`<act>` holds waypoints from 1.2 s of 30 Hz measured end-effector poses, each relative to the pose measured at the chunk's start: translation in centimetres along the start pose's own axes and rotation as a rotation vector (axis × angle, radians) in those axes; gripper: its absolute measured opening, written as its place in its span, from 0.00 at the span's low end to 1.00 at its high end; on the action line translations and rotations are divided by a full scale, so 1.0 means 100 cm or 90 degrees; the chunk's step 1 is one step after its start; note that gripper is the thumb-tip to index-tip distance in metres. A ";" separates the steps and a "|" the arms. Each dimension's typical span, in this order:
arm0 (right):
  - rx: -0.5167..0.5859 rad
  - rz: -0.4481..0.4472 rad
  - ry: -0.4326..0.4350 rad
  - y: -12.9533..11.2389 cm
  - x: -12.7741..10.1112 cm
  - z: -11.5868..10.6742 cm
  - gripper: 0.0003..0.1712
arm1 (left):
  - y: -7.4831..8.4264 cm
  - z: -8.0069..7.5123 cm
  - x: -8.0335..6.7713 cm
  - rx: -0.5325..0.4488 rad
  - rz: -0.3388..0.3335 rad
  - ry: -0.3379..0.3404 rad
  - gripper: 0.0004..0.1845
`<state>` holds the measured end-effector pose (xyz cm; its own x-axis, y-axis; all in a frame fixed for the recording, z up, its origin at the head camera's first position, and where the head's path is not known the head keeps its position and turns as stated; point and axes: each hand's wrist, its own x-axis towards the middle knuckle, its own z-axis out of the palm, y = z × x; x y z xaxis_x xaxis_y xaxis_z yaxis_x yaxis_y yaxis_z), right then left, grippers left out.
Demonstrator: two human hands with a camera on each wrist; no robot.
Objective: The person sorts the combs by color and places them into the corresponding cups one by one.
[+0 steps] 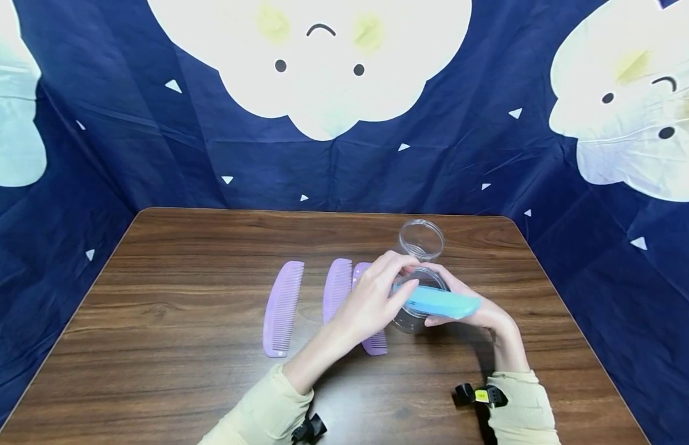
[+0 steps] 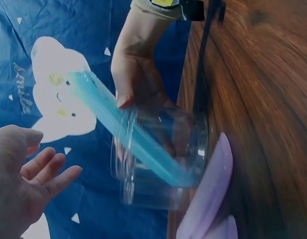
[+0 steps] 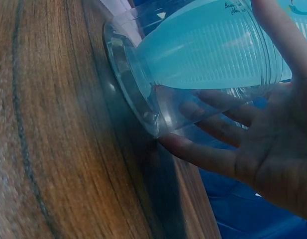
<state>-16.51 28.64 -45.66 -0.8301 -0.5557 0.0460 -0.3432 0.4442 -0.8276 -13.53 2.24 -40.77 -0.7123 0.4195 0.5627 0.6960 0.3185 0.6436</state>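
Observation:
A light blue comb (image 1: 441, 303) leans inside a clear jar (image 2: 195, 132), its upper end sticking out past the rim toward the right. My right hand (image 1: 477, 304) holds the jar from the side; in the right wrist view its thumb and fingers lie around the wall, and the jar's base is at the wooden tabletop. Beside the jar's mouth is my left hand (image 1: 372, 295), its fingers loosely bent. The left wrist view shows a gap between those fingers and the comb, with nothing in that hand.
Left of the jar lie purple combs: one at the far left (image 1: 283, 309), one in the middle (image 1: 337, 287), and one partly hidden under my left forearm (image 1: 376, 343). Behind the jar is a clear round rimmed object (image 1: 422, 240). A dark blue cloud-print cloth (image 1: 333, 167) hangs behind the table.

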 end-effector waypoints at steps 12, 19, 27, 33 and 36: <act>-0.010 -0.008 0.003 -0.001 -0.001 -0.001 0.60 | -0.029 -0.032 -0.023 0.096 -0.067 0.050 0.14; -0.004 -0.009 0.003 -0.004 0.000 0.002 0.61 | -0.045 -0.051 -0.040 0.107 -0.107 0.061 0.17; -0.004 -0.010 -0.001 -0.002 -0.003 0.001 0.60 | -0.058 -0.067 -0.057 0.128 -0.157 0.068 0.19; -0.002 0.018 0.002 -0.002 -0.002 0.001 0.61 | -0.072 -0.079 -0.070 0.166 -0.195 0.097 0.20; 0.017 0.020 0.001 -0.003 -0.002 0.001 0.61 | -0.076 -0.084 -0.075 0.163 -0.210 0.106 0.20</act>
<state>-16.23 28.55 -45.45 -0.8407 -0.5412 0.0208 -0.3053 0.4418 -0.8436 -14.26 -10.46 -45.48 -0.8899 0.1245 0.4387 0.4147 0.6211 0.6650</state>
